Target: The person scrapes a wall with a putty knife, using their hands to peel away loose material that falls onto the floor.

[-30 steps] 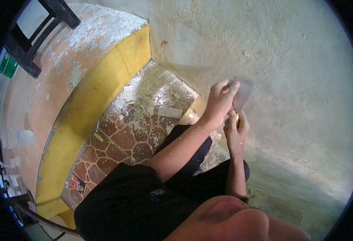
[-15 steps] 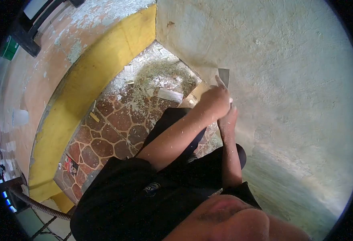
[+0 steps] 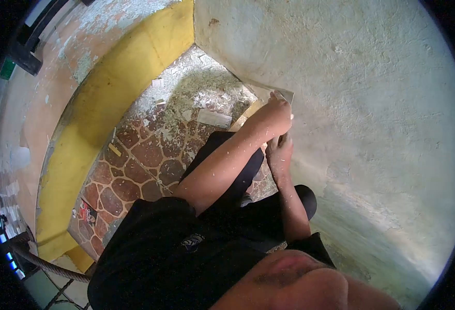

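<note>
A scraper with a flat metal blade (image 3: 288,96) lies against the pale wall, its handle hidden by my hands. My left hand (image 3: 277,114) is closed around the scraper close behind the blade, with fingers reaching toward the metal. Just below it, my right hand (image 3: 279,152) is closed round the lower end of the tool. White flecks cling to both forearms. The painted wall (image 3: 372,103) is rough and patchy where the blade touches, near its lower corner with the floor.
Paint flakes and dust (image 3: 207,93) cover the stone-patterned floor (image 3: 126,188), with a pale flat piece (image 3: 214,118) among them. A curved yellow ledge (image 3: 90,108) borders the left side. A red-and-black packet (image 3: 87,212) lies on the floor. A twisted metal bar (image 3: 51,266) stands lower left.
Both hands have shifted slightly left with the scraper, and the blade now sits more tilted, with less of it showing. The view has moved a little.
</note>
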Demonstrator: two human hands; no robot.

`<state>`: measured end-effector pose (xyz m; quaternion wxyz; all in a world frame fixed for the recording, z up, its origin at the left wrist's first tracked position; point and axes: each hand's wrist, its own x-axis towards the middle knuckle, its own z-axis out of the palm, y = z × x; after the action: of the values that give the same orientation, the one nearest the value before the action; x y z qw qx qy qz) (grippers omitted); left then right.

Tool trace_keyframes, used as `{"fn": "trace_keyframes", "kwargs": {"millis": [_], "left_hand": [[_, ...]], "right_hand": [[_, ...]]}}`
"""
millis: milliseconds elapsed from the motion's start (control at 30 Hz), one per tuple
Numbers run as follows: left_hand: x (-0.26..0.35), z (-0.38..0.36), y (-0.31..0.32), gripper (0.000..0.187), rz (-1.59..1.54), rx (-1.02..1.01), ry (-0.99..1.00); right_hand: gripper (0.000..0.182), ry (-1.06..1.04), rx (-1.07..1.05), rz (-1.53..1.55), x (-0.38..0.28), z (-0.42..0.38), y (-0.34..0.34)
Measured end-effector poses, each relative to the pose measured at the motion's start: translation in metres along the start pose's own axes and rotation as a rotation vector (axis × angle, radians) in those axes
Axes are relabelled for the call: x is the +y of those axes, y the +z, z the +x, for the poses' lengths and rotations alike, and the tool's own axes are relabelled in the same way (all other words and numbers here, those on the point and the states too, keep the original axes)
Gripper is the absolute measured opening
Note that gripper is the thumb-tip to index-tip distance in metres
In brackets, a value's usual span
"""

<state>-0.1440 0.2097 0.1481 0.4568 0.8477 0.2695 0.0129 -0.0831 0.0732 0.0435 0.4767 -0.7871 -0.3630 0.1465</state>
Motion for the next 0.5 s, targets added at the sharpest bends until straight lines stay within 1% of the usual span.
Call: {"fn": "trace_keyframes", "kwargs": {"millis": [33,67,100,133,200,233,300,333,400,433,500], "left_hand": [[-0.001,0.002,0.004,0.059,-0.002,0.000,-0.001],[-0.002,0.003,0.013,0.057,0.008,0.107,0.003],[-0.001,0.002,0.020,0.056,0.018,0.215,0.008],[0.000,0.002,0.027,0.056,0.015,0.213,0.006],[0.003,-0.001,0.037,0.058,0.139,0.400,0.036],[0.004,-0.003,0.040,0.058,0.137,0.399,0.033],[0.005,-0.005,0.041,0.058,0.193,0.477,0.057],[0.003,-0.003,0.039,0.058,0.193,0.474,0.055],[-0.001,0.000,0.033,0.060,0.175,0.201,0.048],[0.000,0.001,0.032,0.060,0.175,0.196,0.047],[0.005,0.000,0.031,0.071,0.182,0.112,-0.064]], "right_hand": [[0.032,0.035,-0.055,0.013,0.006,-0.001,0.002],[0.031,0.071,-0.109,0.026,0.011,-0.001,0.004],[0.031,-0.007,-0.102,0.020,0.000,-0.001,0.006],[0.031,-0.005,-0.104,0.018,-0.006,-0.001,0.007],[0.031,-0.039,-0.082,0.064,-0.012,-0.003,0.006],[0.032,0.035,-0.150,0.052,-0.014,-0.005,0.003],[0.032,0.044,-0.140,0.089,-0.022,-0.009,0.004],[0.033,0.051,-0.126,0.128,-0.024,-0.010,0.006],[0.033,0.085,-0.143,0.150,-0.021,-0.007,0.008],[0.033,0.113,-0.161,0.171,-0.022,-0.005,0.009],[0.033,0.110,-0.117,0.164,-0.030,-0.004,0.015]]}}
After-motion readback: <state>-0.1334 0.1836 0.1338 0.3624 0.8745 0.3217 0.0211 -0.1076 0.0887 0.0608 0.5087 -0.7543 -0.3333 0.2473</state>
